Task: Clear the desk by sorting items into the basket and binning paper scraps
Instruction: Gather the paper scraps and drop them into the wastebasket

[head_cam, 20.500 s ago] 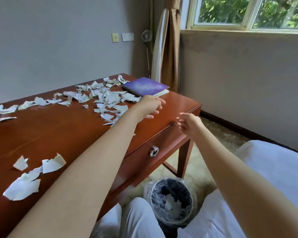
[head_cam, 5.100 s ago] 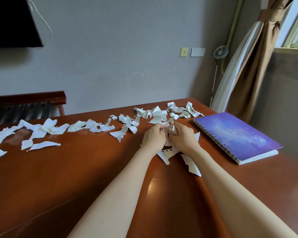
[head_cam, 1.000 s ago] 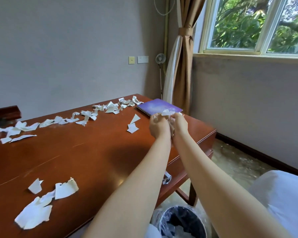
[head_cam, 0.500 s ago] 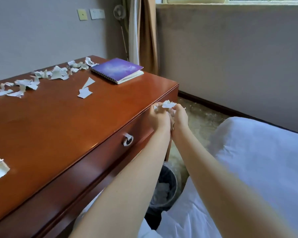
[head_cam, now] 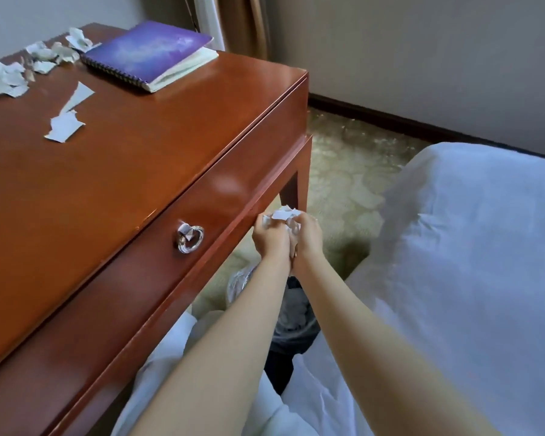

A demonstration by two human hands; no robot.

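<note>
My left hand [head_cam: 269, 237] and my right hand [head_cam: 307, 237] are pressed together, jointly gripping a bunch of white paper scraps [head_cam: 283, 214]. They hang off the desk's front edge, below the drawer and above the bin [head_cam: 291, 316], a dark bin with a plastic liner that my forearms mostly hide. More torn scraps [head_cam: 65, 127] lie on the red-brown desk [head_cam: 139, 152], with several others [head_cam: 4, 78] at its far left. A purple spiral notebook [head_cam: 148, 53] lies at the desk's far corner. No basket is in view.
The desk drawer has a silver ring pull [head_cam: 189, 237]. A bed with white sheets [head_cam: 469, 262] fills the right side, close to the bin. Patterned floor [head_cam: 343, 171] shows between desk and bed. A curtain [head_cam: 243, 23] hangs behind the desk.
Both hands, still holding the scraps together, have moved off the desk top, over its front edge and down toward the bin. My view has tilted downward.
</note>
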